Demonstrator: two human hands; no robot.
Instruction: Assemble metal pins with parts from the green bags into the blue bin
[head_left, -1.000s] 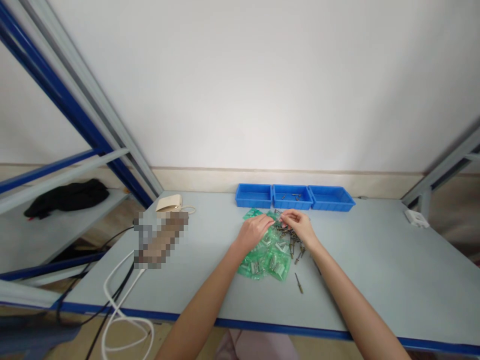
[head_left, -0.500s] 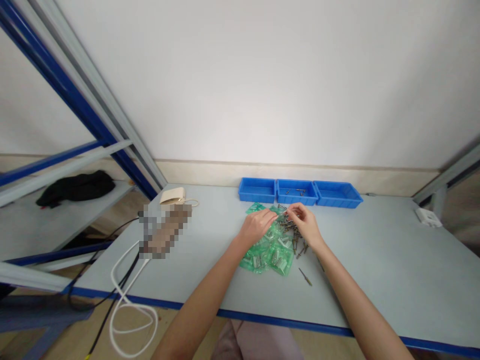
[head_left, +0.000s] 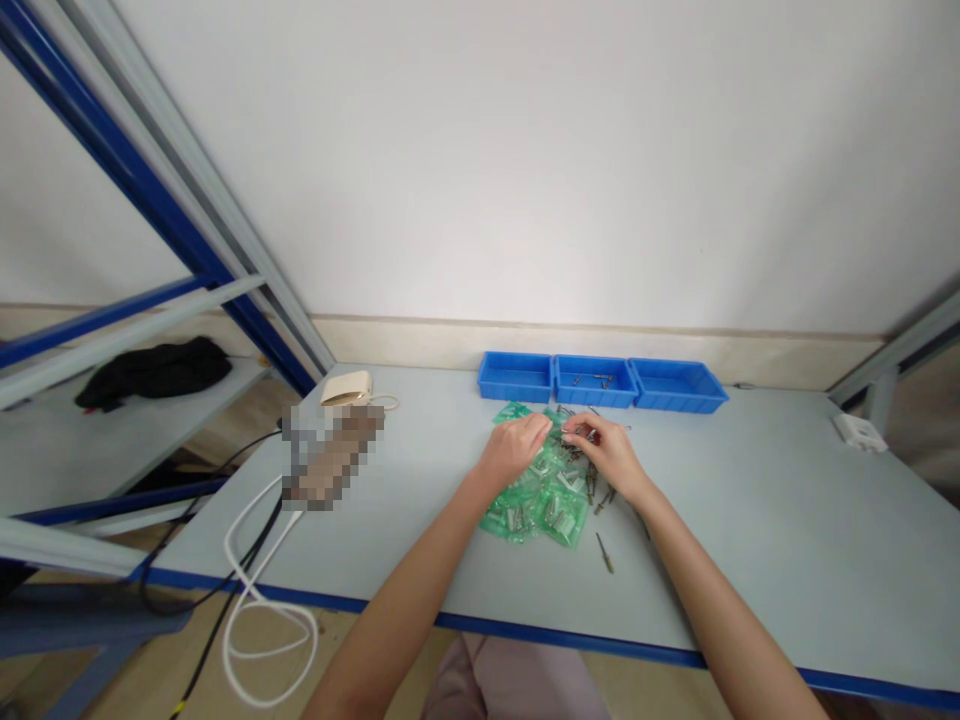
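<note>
My left hand (head_left: 514,450) rests over a heap of green plastic bags (head_left: 544,510) holding small metal parts, its fingertips curled towards the pile. Brass-coloured metal pins (head_left: 589,470) lie in a loose pile next to the bags. My right hand (head_left: 609,455) is just beyond the pile, its thumb and fingers pinched on what looks like a small metal pin (head_left: 577,434). One loose pin (head_left: 604,552) lies apart, near the front of the light grey table (head_left: 757,500).
Several blue plastic bins (head_left: 596,381) stand in a row along the wall, the middle one holding a few pins. Left of them are a beige device (head_left: 346,388) and a pixelated patch. White and black cables (head_left: 255,590) hang off the table's left. A blue-and-grey shelf frame (head_left: 165,220) stands left.
My hands have drawn slightly closer together above the pile. The view has shifted a little, so the table and bins sit slightly higher in the picture.
</note>
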